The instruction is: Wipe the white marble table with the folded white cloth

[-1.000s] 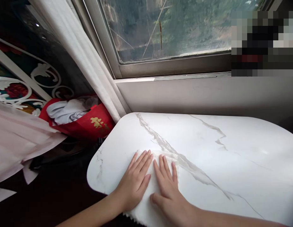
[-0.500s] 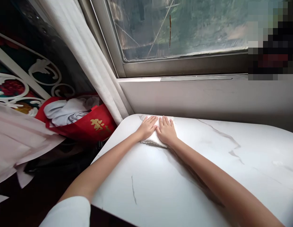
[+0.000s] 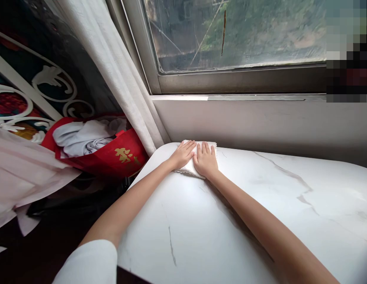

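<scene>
A folded white cloth (image 3: 190, 167) lies on the white marble-patterned table (image 3: 148, 228), close to its far edge. My left hand (image 3: 183, 155) rests flat on the cloth's left part, its fingers stretched toward the upper right. Beside it, my right hand (image 3: 206, 159) presses flat on the right part, fingers slightly spread and pointing away from me. The thumbs are near each other at the cloth's middle. Both palms hide much of the cloth, whose near edge and far corners show around them.
Behind the table runs a low wall (image 3: 254, 122) under a metal-framed window (image 3: 245, 35). A white curtain (image 3: 118, 75) hangs at the left. Next to it sits a red bag (image 3: 106, 161) with pale clothing (image 3: 83, 136) inside, near white scrolled metalwork (image 3: 53, 83) and pink fabric (image 3: 26, 165).
Both hands and the cloth have slid slightly toward the far edge of the table. The view has shifted a little, so the window appears farther right.
</scene>
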Demonstrator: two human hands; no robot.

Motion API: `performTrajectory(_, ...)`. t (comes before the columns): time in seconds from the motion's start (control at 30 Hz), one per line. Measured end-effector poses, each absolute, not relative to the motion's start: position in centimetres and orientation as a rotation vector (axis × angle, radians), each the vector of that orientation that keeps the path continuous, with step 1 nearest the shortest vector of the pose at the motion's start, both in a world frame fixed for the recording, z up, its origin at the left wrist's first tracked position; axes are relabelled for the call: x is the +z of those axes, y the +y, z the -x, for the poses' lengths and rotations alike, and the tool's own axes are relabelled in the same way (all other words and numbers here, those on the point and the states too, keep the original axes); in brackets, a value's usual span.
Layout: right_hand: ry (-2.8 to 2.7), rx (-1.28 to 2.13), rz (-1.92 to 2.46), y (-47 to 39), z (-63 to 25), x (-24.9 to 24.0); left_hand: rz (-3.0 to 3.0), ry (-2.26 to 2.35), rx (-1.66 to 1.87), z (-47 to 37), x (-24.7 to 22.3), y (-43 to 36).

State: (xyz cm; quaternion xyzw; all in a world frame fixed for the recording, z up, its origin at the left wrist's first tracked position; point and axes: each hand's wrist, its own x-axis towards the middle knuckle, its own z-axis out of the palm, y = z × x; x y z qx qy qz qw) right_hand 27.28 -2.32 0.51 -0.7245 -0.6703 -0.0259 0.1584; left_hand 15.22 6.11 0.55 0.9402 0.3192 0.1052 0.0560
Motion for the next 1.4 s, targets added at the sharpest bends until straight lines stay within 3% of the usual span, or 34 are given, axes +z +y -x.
performTrajectory(0.2, -1.986, 0.078, 1.956, -8.6, -22.1, 1.0, -2.853, 0.913, 0.334, -8.8, 0.8, 0.0)
performTrajectory(0.43, -2.278, 0.598, 1.548, -16.1, -16.4, 2.8, -2.897, 0.881, 0.320, 0.3, 1.6, -8.7)
performTrajectory(0.63, -2.228, 0.773, 1.368, -18.6, -13.6, 3.6, -2.883, 0.900, 0.240, 4.4, 2.1, -10.8)
performTrajectory(0.83, -2.081, 0.698, 1.497, -14.0, -14.2, 3.1, -2.841, 0.954, 0.236, 3.1, 1.9, -6.1)
performTrajectory(1.2, -1.912, 0.283, 1.882, 1.1, -19.6, 1.1, -2.850, 0.972, 0.235, -6.2, 1.0, 10.9)
performTrajectory(1.4, -1.842, 0.170, 1.905, 3.0, -20.0, 0.6, -2.880, 0.911, 0.267, -7.2, 0.3, 13.7)
